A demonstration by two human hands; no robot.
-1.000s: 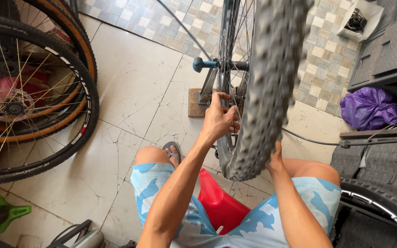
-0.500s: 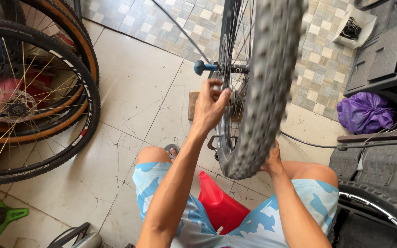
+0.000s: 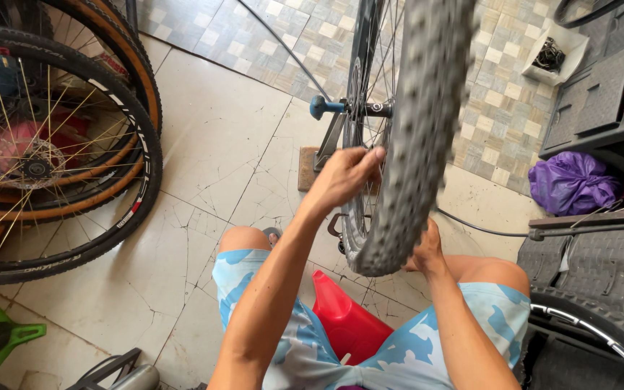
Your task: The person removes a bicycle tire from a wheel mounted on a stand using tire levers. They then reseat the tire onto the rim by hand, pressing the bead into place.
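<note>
A knobby bicycle wheel [image 3: 417, 137] stands upright in the middle of the frame, running from the top edge down to just above the person's knees. The left hand [image 3: 344, 177] is at the wheel's left side, its fingers [image 3: 370, 155] curled in among the spokes [image 3: 370, 87] near the rim; whether they actually pinch a spoke I cannot tell. The right hand [image 3: 424, 249] sits behind the lower edge of the tyre, touching it, mostly hidden, so its grip cannot be told. A blue-capped axle [image 3: 323, 107] sticks out to the left of the hub, above a small wooden block [image 3: 307, 170] on the tiled floor [image 3: 218, 130]. A red stool [image 3: 344, 318] shows between the legs. Two more wheels [image 3: 59, 144] lean at the left of the frame, and a purple bag [image 3: 572, 184] lies at right.
</note>
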